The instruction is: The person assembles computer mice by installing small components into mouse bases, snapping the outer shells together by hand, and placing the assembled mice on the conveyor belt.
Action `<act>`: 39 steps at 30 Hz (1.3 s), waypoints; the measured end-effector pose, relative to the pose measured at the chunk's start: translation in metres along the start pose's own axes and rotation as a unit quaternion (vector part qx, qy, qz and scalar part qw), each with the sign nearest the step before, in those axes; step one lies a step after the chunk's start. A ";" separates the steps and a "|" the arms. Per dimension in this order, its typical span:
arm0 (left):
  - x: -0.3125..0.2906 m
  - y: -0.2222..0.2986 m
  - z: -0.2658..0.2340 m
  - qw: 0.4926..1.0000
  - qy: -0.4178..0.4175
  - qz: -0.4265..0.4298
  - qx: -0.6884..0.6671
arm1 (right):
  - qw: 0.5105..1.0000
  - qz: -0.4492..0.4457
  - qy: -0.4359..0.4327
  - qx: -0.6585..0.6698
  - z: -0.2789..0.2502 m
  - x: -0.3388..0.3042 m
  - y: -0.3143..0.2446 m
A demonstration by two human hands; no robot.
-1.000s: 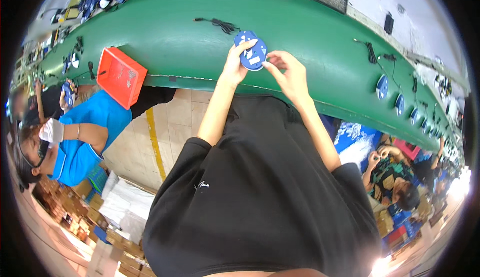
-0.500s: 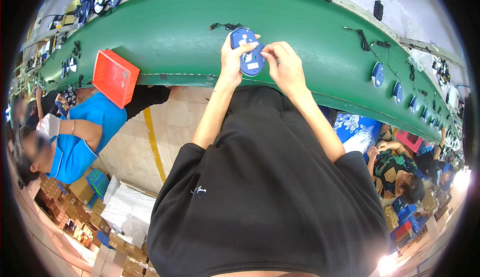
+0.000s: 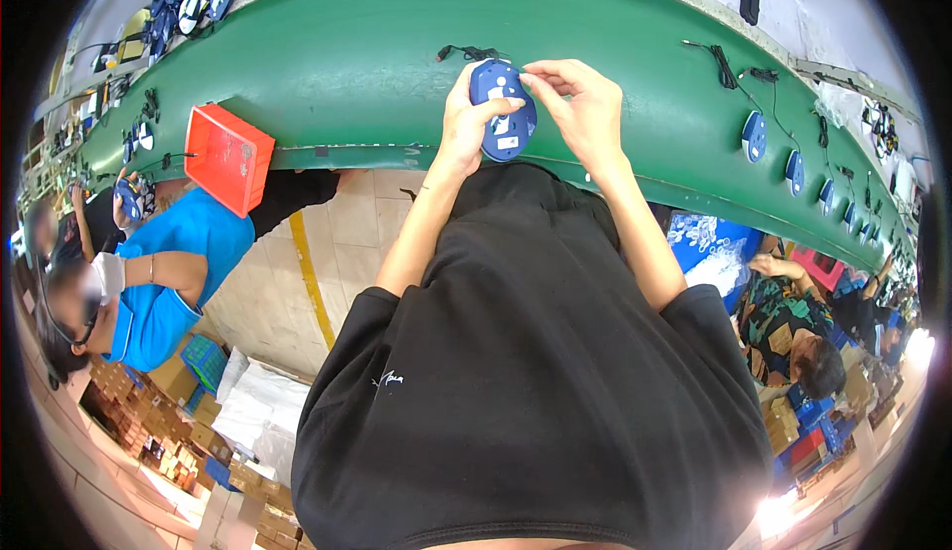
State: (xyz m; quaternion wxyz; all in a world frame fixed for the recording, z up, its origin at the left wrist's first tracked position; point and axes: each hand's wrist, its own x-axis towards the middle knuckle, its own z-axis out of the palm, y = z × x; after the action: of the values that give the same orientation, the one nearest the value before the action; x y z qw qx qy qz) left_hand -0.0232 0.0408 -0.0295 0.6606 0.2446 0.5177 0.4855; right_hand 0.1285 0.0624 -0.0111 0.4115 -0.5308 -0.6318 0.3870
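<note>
My left hand (image 3: 464,125) is wrapped round a blue computer mouse (image 3: 509,143), thumb pressed across its middle. The mouse is held with its underside up, showing pale pads and a white label. Past its far end a black cable (image 3: 466,52) with a reddish plug lies on the green belt. Thumb and forefinger of my right hand (image 3: 587,114) are pinched together at the upper right edge of the mouse. Whatever is between those fingertips, if anything, is too small to make out.
A red bin (image 3: 230,158) with small parts inside sits at the left edge of the green conveyor belt (image 3: 347,64). Several corded blue mice (image 3: 754,137) lie along the belt on the right. Co-workers sit on both sides, one in a blue shirt (image 3: 188,267) at left.
My right hand has gone from the right side of the mouse up to its far end, still pinched. The left hand and mouse have shifted slightly right in view.
</note>
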 end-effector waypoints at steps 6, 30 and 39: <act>0.001 -0.001 0.002 0.999 -0.029 -0.016 0.003 | 0.994 -0.072 -0.037 -0.069 0.001 0.006 0.001; 0.005 -0.002 -0.006 0.992 -0.024 -0.047 0.112 | 0.948 -0.239 -0.146 -0.151 -0.001 0.021 0.034; 0.009 -0.015 -0.001 0.982 0.077 -0.019 0.170 | 0.974 -0.092 -0.164 -0.124 0.010 0.019 0.032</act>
State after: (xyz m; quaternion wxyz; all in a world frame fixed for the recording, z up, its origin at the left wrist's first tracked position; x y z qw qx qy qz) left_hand -0.0185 0.0427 -0.0469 0.5771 0.3052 0.6463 0.3951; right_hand 0.1291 0.0852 -0.0424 0.2669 -0.4464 -0.7801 0.3478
